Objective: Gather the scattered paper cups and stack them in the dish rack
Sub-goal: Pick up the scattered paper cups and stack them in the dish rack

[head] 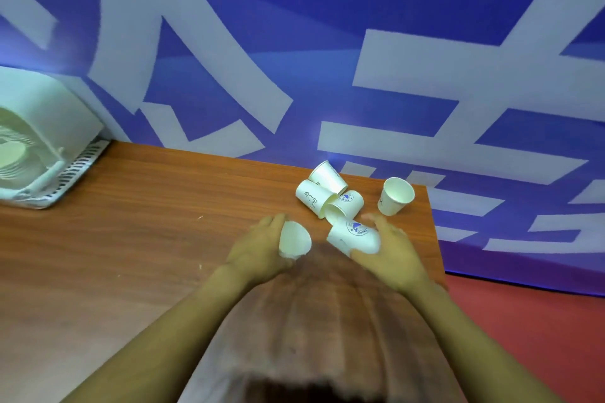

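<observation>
**Paper cups: nesting two in hand**

Wood-grain table [147, 206] spreading wide, white dish rack [49, 157] waiting at far left, well apart from the cups. Lying in a touching cluster [330, 198] near the right edge, one cup upright [396, 196] just beside. Left hand [262, 249] curling round one cup [294, 239], right hand [389, 252] gripping another [355, 235]. Aligning rim to base squarely before sliding together, squeezing lightly to avoid crushing.

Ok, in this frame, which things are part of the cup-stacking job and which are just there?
Part of the job:
- cup in left hand
- cup in right hand
- three tipped cups in a cluster
- lone cup near the table's right edge
- dish rack, far left

Just there:
- wooden table
- blue banner
- red floor
</observation>
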`<state>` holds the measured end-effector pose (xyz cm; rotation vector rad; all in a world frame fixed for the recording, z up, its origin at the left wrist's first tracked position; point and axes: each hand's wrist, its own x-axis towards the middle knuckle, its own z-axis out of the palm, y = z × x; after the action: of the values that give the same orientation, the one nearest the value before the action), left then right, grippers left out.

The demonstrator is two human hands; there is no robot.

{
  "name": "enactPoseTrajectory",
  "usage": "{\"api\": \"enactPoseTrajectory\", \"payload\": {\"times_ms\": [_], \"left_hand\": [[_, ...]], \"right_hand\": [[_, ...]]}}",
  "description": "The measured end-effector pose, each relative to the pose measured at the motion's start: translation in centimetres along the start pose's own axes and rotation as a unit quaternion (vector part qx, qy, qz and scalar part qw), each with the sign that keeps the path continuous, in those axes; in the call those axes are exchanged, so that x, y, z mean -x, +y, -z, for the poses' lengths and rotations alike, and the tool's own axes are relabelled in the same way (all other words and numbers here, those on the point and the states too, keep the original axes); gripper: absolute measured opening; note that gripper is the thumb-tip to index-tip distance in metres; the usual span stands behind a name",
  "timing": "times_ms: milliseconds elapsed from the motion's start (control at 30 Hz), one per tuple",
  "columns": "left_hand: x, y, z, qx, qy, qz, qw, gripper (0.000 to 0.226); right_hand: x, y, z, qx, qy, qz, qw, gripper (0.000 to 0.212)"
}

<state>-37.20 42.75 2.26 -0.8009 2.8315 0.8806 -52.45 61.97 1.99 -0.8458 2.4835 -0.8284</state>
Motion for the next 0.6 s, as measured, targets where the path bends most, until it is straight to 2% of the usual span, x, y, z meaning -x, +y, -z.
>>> {"api": "enactPoseTrajectory", "payload": {"times_ms": [200, 367, 600], "left_hand": [[2.9, -4.7, 3.8, 0.046, 0.034, 0.005, 0.998, 0.068], [5.6, -12.6, 9.1, 0.041, 0.047, 0.009, 0.998, 0.082], [9.3, -25.6, 17.0, 0.066, 0.063, 0.021, 0.996, 0.071]], "right_hand": [[1.5, -5.4, -2.3, 0.029, 0.031, 0.028, 0.999, 0.061], [2.2, -13.6, -6.4, 0.032, 0.035, 0.022, 0.999, 0.047], [1.9, -26.6, -16.8, 0.03, 0.007, 0.041, 0.999, 0.063]]}}
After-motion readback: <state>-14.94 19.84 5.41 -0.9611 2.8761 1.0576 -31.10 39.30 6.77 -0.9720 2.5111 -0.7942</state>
